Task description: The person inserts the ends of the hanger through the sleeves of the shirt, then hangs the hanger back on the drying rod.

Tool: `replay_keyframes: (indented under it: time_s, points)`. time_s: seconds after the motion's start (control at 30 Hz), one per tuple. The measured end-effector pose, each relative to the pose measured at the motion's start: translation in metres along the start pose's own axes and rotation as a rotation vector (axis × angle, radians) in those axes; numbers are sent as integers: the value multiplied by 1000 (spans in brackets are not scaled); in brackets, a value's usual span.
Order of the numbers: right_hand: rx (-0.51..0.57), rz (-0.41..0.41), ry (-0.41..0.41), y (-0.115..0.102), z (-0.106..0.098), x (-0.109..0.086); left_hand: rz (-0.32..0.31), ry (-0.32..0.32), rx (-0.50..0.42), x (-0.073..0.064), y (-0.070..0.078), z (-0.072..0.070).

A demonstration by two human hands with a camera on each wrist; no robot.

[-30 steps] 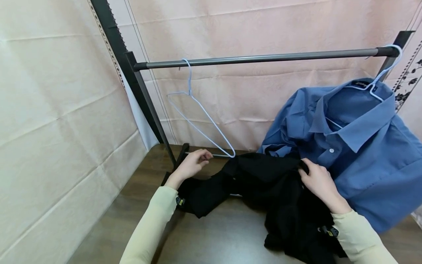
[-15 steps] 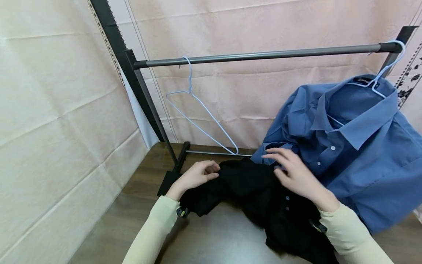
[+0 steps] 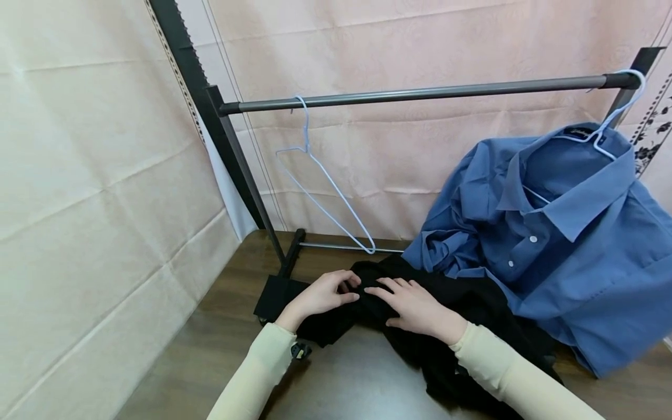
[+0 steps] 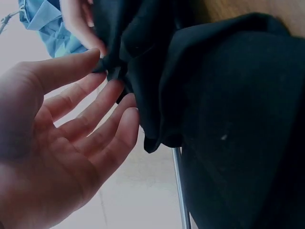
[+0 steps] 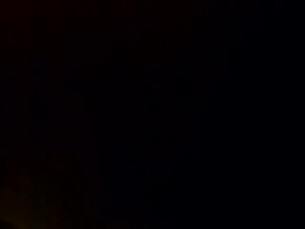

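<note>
A crumpled black shirt (image 3: 475,297) lies on the table in the head view. My left hand (image 3: 328,294) is at its left part, fingers gently curved and thumb apart from them. Seen from the left wrist, the fingertips of that left hand (image 4: 81,129) reach the edge of the black cloth (image 4: 238,119). My right hand (image 3: 417,309) lies over the shirt's middle with its fingers spread, close to the left hand. Just behind hangs an empty light blue hanger (image 3: 336,186). The right wrist view is almost wholly dark.
A dark rail (image 3: 420,93) runs across the back. At its right end a blue shirt (image 3: 567,233) hangs on another light blue hanger (image 3: 625,105), its lower part beside the black shirt. The wooden table (image 3: 189,361) extends to the left; pale cloth (image 3: 94,204) covers the walls.
My right hand let go of the black shirt's right part and moved left to its middle. The left hand shifted slightly right. The shirt has settled lower, showing the rack's bottom bar.
</note>
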State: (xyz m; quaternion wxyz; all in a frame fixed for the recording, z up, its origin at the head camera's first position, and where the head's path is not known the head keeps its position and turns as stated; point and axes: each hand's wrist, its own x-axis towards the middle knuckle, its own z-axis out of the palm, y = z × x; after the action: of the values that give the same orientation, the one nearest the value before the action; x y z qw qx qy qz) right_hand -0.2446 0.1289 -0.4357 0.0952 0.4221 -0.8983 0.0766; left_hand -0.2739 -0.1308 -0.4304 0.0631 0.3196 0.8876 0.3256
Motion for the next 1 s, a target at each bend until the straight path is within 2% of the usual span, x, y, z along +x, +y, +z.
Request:
replay_keyframes:
  time_s: [0.1,0.23,0.37,0.5,0.6,0.7,0.87,1.0]
  points:
    - [-20,-12,75,1,10,2,-7,20,-3,-3,-2,2]
    - [37,-14,186,4,11,5,-13,68,-34,-6,-4,-2]
    - [161,30,272,8,-5,10,-23,145,-94,-9,-6,-9]
    - [306,110,359,11,-33,13,-59,205,-182,-10,-8,-16]
    - [421,216,433,12,-57,11,-82,201,-267,-11,-8,-17]
    - [538,329,515,12,-79,7,-79,182,-306,-10,-7,-15]
    - [681,446,646,14,-107,-4,-18,147,-280,-6,-2,-11]
    - [809,545,662,22,-117,-17,-16,70,-211,-3,1,-6]
